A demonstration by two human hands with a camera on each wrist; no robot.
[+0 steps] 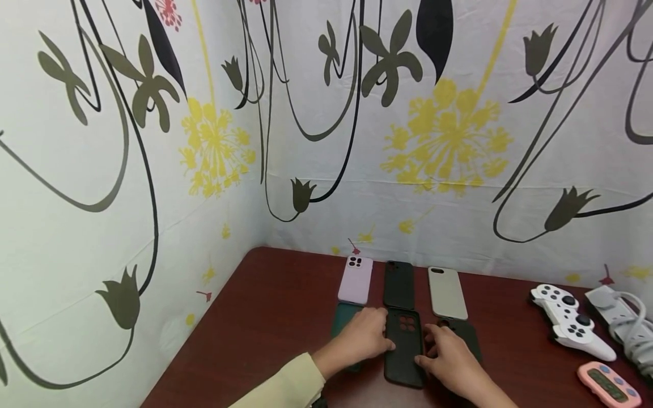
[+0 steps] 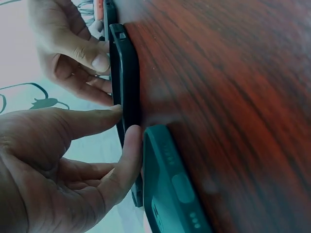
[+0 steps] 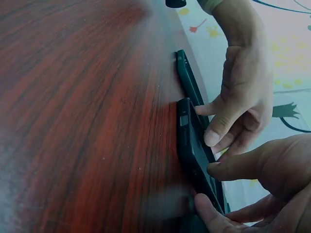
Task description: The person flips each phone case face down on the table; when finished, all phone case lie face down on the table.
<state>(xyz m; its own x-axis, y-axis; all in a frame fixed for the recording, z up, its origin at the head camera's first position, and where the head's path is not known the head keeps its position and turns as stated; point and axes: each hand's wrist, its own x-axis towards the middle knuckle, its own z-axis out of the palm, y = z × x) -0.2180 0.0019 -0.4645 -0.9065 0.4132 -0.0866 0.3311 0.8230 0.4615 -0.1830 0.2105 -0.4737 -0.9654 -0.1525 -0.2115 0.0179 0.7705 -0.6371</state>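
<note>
While both hands work at the grid of cases:
Progress: three cases lined up in the back row, pink case [image 1: 355, 279], black case [image 1: 399, 285], beige case [image 1: 447, 293]; front row partly set, middle one under adjustment.
Task's thing: dark case with camera cut-outs [image 1: 405, 347], flat on the table [image 1: 275, 317], front row centre, just below the black case.
Left hand [image 1: 363, 338]: fingers straight, pressing the case's left edge; resting over a teal case [image 1: 340, 320].
Right hand [image 1: 449, 360]: thumb and fingertips straight against the right edge, covering part of another dark case [image 1: 466, 335].
Left to do: squaring the front row, judging by the tilt.
Around: white game controller [image 1: 570, 321], power strip [image 1: 619, 314], pink timer [image 1: 609, 385], well apart on the right.
Obstruction: none seen; neighbouring cases close on both sides.
</note>
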